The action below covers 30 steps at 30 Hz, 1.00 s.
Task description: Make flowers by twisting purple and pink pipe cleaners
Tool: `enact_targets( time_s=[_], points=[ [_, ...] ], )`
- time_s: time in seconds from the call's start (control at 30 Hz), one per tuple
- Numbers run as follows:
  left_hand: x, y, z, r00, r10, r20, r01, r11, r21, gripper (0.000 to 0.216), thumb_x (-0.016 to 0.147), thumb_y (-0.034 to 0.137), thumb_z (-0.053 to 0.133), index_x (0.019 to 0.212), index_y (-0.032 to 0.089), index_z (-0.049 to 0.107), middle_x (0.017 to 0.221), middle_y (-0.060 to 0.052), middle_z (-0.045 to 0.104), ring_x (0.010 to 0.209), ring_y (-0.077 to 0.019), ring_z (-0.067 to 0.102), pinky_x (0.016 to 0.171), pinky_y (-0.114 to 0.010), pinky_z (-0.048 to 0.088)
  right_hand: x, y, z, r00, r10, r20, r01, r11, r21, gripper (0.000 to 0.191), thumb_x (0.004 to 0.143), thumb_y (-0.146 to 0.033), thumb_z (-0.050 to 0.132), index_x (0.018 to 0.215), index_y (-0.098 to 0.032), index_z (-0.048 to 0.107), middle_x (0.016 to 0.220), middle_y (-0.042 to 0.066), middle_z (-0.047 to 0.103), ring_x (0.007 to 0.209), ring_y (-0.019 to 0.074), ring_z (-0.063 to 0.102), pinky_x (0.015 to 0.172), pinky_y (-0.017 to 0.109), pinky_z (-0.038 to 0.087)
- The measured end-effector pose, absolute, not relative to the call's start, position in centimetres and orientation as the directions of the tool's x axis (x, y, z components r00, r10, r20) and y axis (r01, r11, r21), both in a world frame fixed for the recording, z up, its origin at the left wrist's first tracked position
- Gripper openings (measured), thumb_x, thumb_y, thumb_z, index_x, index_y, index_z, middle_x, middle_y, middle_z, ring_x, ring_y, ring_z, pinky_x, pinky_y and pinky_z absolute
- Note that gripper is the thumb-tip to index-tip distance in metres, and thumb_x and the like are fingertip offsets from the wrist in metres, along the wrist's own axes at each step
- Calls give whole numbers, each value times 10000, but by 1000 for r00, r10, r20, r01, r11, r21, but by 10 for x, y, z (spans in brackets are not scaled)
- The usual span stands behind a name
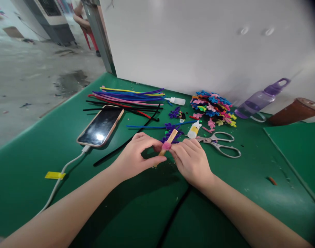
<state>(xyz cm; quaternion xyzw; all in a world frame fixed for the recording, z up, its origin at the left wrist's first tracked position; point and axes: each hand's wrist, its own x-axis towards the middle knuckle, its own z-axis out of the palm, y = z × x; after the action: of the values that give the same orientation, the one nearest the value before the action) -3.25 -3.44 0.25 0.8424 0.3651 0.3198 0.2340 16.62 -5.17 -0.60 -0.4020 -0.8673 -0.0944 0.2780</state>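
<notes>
Both hands meet over the green table point(30, 172). My left hand point(136, 156) pinches a small wooden stick point(170, 137) that points up and away. A pink pipe cleaner point(166, 145) is coiled round the stick's middle. My right hand point(190, 160) has its fingers closed on that pink coil from the right. Just behind the stick lie purple pipe-cleaner flowers point(171, 129) and a blue pipe cleaner point(147, 126).
A phone point(100, 125) on a white cable lies at the left. Behind it is a bundle of coloured pipe cleaners point(128, 97). Scissors point(219, 143), two small glue bottles point(193, 130), a heap of finished flowers point(214, 106), a purple water bottle point(260, 100) and a brown cup point(294, 112) lie right.
</notes>
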Motion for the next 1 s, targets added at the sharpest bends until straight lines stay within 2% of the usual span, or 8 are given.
enact_targets(
  time_s=[0.1, 0.2, 0.33, 0.4, 0.53, 0.73, 0.9, 1.0],
  points=[
    [-32, -33, -2, 523, 744, 416, 461, -657, 597, 127, 826, 280, 574, 923, 198, 579, 812, 5, 655, 779, -136, 573, 818, -315, 384, 163, -53, -5, -497, 651, 573, 718, 680, -150, 174, 881, -185, 477, 764, -140, 597, 636, 32, 590, 611, 137, 446, 607, 295, 300],
    [-33, -30, -5, 519, 682, 515, 455, -730, 509, 61, 845, 246, 549, 882, 208, 580, 860, -5, 673, 812, -135, 594, 855, -327, 365, 159, -56, 1, -451, 724, 522, 631, 672, -387, 208, 901, -208, 442, 796, -144, 610, 639, 27, 605, 598, 125, 461, 611, 283, 326],
    [-37, -28, -5, 520, 578, 628, 457, -810, 367, 54, 836, 196, 559, 877, 224, 580, 886, 5, 679, 825, -120, 608, 928, -343, 318, 160, -58, 11, -468, 876, 115, 433, 340, -835, 273, 913, -291, 421, 742, -168, 594, 597, -10, 568, 585, 95, 493, 593, 238, 361],
    [-38, -28, -4, 529, 543, 652, 466, -828, 311, 82, 834, 173, 558, 882, 234, 585, 882, 12, 679, 822, -113, 610, 950, -351, 298, 162, -56, 12, -521, 851, -73, 307, 107, -946, 280, 907, -338, 429, 772, -162, 600, 568, -22, 536, 536, 81, 474, 531, 219, 342],
    [-39, -31, -4, 548, 481, 685, 459, -857, 234, 145, 824, 108, 547, 868, 239, 588, 868, 20, 684, 827, -109, 615, 971, -366, 280, 166, -51, 8, -675, 716, -181, 56, -195, -979, 278, 882, -353, 485, 774, -125, 604, 513, -43, 466, 460, 52, 376, 473, 207, 276],
    [-36, -38, -2, 522, 408, 749, 418, -888, 193, 138, 803, 92, 570, 847, 222, 584, 856, 18, 698, 866, -129, 628, 959, -385, 311, 167, -48, 1, -800, 568, -193, -137, -485, -864, 208, 854, -254, 540, 725, -97, 585, 481, -69, 366, 419, 25, 254, 438, 207, 156],
    [-36, -44, 3, 526, 334, 782, 419, -902, 104, 125, 797, 101, 581, 846, 216, 597, 840, 24, 706, 845, -129, 639, 949, -379, 309, 168, -49, -3, -864, 468, -187, -147, -590, -794, 239, 832, -279, 557, 699, -84, 592, 496, -60, 367, 408, 20, 224, 426, 209, 125],
    [-37, -42, 2, 495, 358, 792, 453, -884, 116, 152, 799, 105, 580, 880, 233, 596, 869, 29, 704, 869, -133, 635, 947, -369, 324, 163, -51, 0, -806, 561, -189, -156, -509, -846, 242, 827, -312, 560, 705, -105, 583, 501, -67, 341, 425, 30, 216, 434, 209, 150]
  ],
)
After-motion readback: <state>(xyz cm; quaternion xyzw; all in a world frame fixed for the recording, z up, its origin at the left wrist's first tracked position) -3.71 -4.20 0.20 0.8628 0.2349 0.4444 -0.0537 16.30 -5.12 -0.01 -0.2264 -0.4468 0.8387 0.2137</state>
